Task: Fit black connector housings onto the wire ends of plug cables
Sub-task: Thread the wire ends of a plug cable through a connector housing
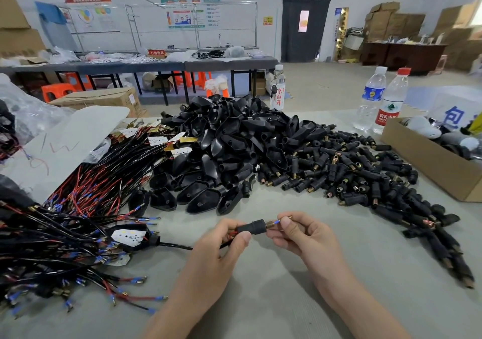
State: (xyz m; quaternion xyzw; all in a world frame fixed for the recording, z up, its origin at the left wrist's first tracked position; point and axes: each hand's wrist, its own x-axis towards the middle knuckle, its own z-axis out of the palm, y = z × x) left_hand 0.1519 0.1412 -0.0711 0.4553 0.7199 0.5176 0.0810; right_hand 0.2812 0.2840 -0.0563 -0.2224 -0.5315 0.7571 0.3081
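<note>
Just above the table (260, 299), the left hand (221, 239) is pinching the black connector housing (253, 226) while the right hand (302, 237) is pinching the wire ends (277, 223) emerging from it, best drawn straight through.

Bottle with red letters (278, 90) at twelve o'clock. Blue-label bottle (371, 96) touching red-cap bottle (390, 103) at one o'clock. Open cardboard box (427, 166) at three o'clock. Orange stools (56, 90) far off at ten o'clock.
</note>
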